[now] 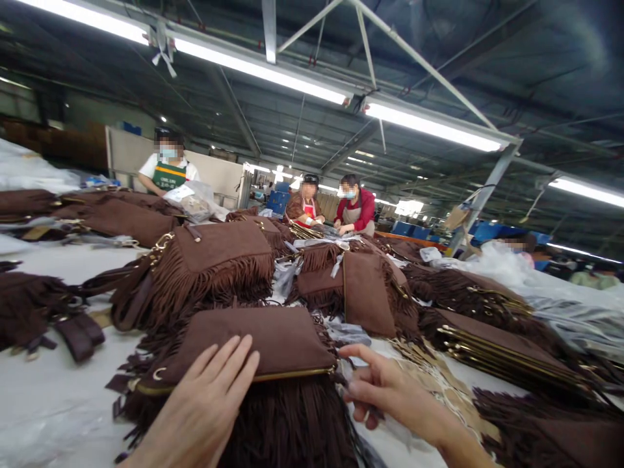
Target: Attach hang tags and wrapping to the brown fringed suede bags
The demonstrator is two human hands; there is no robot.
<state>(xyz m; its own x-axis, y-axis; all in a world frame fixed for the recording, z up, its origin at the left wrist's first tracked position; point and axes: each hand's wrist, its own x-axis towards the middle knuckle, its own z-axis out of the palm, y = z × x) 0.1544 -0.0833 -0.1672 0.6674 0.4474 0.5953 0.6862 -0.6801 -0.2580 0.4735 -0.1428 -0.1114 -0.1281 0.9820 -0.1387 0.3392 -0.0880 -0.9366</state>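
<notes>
A brown fringed bag (283, 338) lies in front of me, its gold zipper edge toward me and dark fringe hanging below. My left hand (209, 383) rests flat on it, fingers stretched out and holding nothing. Beside the bag's right end is my right hand (385, 390), with its fingers curled and thumb and forefinger apart. Something dark and small shows at the lower fingers of that hand, too unclear to name. Clear plastic lies just under and behind it.
More fringed bags (224, 247) are piled ahead, with stacked zippered bags (507, 338) at right. Tan paper tags with strings (443, 383) lie right of my hand. Plastic wrap (550, 273) covers the far right. Three people (358, 208) work across the table.
</notes>
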